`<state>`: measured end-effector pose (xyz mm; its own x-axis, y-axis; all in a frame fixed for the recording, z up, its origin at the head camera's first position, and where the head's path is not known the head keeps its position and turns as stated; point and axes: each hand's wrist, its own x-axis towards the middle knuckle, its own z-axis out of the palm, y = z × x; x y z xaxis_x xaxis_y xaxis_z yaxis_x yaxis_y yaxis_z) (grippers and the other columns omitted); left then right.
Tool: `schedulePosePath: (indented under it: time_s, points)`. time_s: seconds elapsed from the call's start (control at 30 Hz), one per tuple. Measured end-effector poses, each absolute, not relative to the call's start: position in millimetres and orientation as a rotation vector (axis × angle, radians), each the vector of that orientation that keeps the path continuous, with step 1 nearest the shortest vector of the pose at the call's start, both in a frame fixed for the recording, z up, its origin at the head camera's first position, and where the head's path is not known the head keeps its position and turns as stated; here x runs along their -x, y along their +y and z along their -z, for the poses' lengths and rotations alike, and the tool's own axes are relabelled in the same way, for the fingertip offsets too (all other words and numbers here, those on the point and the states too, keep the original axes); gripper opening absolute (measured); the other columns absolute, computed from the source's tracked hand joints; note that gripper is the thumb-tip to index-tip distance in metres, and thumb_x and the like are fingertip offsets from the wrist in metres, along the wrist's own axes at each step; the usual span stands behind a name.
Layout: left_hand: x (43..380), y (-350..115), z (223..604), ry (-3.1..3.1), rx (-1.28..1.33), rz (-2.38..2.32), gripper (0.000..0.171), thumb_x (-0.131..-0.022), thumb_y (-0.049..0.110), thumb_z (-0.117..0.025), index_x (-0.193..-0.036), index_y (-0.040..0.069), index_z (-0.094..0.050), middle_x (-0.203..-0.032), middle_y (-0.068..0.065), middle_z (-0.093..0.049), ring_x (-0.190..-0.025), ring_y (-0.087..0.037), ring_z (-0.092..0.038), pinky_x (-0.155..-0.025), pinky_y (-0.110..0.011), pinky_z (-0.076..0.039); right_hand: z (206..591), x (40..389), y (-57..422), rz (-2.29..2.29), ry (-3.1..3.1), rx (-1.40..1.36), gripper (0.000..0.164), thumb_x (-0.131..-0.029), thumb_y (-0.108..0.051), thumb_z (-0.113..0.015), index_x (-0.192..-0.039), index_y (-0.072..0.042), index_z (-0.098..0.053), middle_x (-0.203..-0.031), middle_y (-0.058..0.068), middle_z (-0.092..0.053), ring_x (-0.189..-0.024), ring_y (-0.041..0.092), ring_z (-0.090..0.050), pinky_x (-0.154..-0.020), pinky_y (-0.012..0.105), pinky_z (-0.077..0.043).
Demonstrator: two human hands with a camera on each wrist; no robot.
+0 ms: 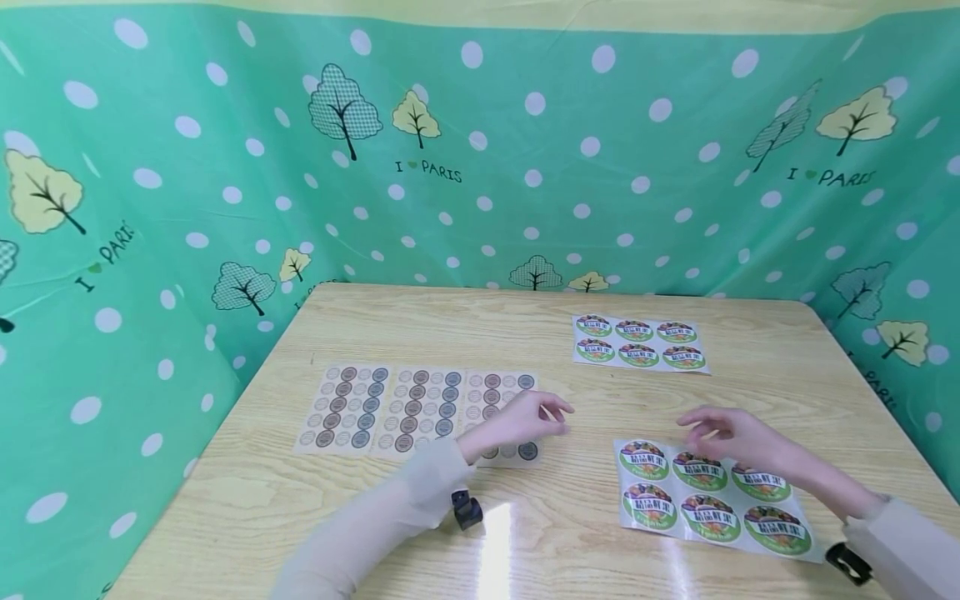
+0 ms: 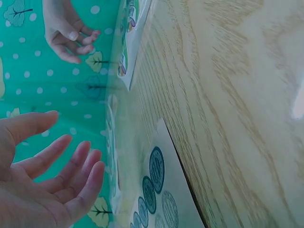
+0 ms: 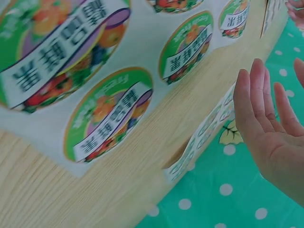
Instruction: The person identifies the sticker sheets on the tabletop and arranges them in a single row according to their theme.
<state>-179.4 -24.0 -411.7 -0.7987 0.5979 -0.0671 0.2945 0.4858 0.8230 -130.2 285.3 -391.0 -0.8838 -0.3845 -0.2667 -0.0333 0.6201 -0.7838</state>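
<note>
My left hand (image 1: 528, 419) hovers over the right end of the round-stamp sticker sheets (image 1: 414, 412), fingers loosely bent and holding nothing. In the left wrist view this hand (image 2: 52, 180) shows its spread fingers beside a sheet of dark round stickers (image 2: 156, 190). My right hand (image 1: 731, 437) is above the near sheet of oval fruit stickers (image 1: 708, 521), its fingers relaxed and free of any object. The right wrist view shows that hand (image 3: 273, 118) apart from the fruit sticker sheet (image 3: 156, 95), which lies on the wooden table.
A second sheet of fruit stickers (image 1: 637, 343) lies farther back on the wooden table (image 1: 450, 325). Behind and at the sides hangs a green dotted curtain (image 1: 525, 208) with tree prints. Each wrist wears a black band, such as the left wrist's band (image 1: 467, 509).
</note>
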Motion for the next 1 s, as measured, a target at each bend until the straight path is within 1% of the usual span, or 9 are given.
schedulePosePath:
  time_s: [0.17,0.27,0.4,0.63,0.83,0.93,1.0]
  points:
    - [180,-13,413,2.361,-0.776,-1.219,0.029,-0.078,0.009,-0.063,-0.106,0.002,-0.061,-0.087,-0.008,-0.063,-0.074,-0.017,-0.058,-0.061,-0.014,-0.045,393,128,298,1.156,2.43,0.38,0.046,-0.084,-0.013,-0.057,-0.119,0.013,-0.042,-0.096,0.014,-0.057,-0.08,0.017,-0.058,-0.063,0.029,-0.051]
    - [179,-6,414,2.366,-0.786,-1.194,0.03,-0.078,0.01,-0.064,-0.107,0.003,-0.061,-0.088,-0.007,-0.063,-0.074,-0.014,-0.058,-0.062,-0.014,-0.044,394,128,304,1.139,2.442,0.387,0.046,-0.083,-0.011,-0.058,-0.118,0.014,-0.043,-0.095,0.015,-0.058,-0.079,0.016,-0.059,-0.063,0.029,-0.052]
    - [177,2,413,2.382,-0.791,-1.158,0.03,-0.078,0.011,-0.064,-0.107,0.004,-0.061,-0.09,-0.007,-0.063,-0.075,-0.011,-0.057,-0.064,-0.013,-0.044,394,126,312,1.092,2.484,0.412,0.045,-0.082,-0.01,-0.059,-0.116,0.015,-0.043,-0.094,0.016,-0.059,-0.077,0.009,-0.058,-0.065,0.027,-0.052]
    - [175,16,418,2.366,-0.819,-1.149,0.031,-0.077,0.008,-0.065,-0.108,0.003,-0.061,-0.094,-0.01,-0.063,-0.079,-0.013,-0.059,-0.066,-0.011,-0.044,394,124,327,1.027,2.52,0.384,0.045,-0.081,-0.008,-0.06,-0.115,0.017,-0.044,-0.093,0.017,-0.059,-0.075,0.009,-0.058,-0.064,0.024,-0.051]
    - [174,27,421,2.354,-0.85,-1.123,0.032,-0.077,0.009,-0.065,-0.108,0.004,-0.06,-0.096,-0.01,-0.063,-0.078,-0.008,-0.058,-0.066,-0.01,-0.044,400,124,341,0.964,2.541,0.363,0.049,-0.079,-0.013,-0.063,-0.114,0.017,-0.044,-0.092,0.015,-0.059,-0.077,0.015,-0.058,-0.062,0.022,-0.05]
    - [174,33,421,2.341,-0.85,-1.114,0.035,-0.076,0.01,-0.066,-0.11,0.004,-0.06,-0.098,-0.01,-0.062,-0.078,-0.007,-0.058,-0.066,-0.011,-0.045,402,123,346,0.929,2.556,0.338,0.049,-0.076,-0.011,-0.065,-0.113,0.015,-0.045,-0.092,0.015,-0.059,-0.08,0.02,-0.058,-0.063,0.023,-0.05]
    - [173,37,422,2.336,-0.845,-1.104,0.036,-0.076,0.011,-0.067,-0.111,0.004,-0.059,-0.099,-0.009,-0.062,-0.079,-0.006,-0.058,-0.066,-0.011,-0.045,403,123,349,0.907,2.57,0.343,0.049,-0.074,-0.009,-0.066,-0.112,0.015,-0.046,-0.092,0.016,-0.059,-0.081,0.024,-0.058,-0.063,0.024,-0.05]
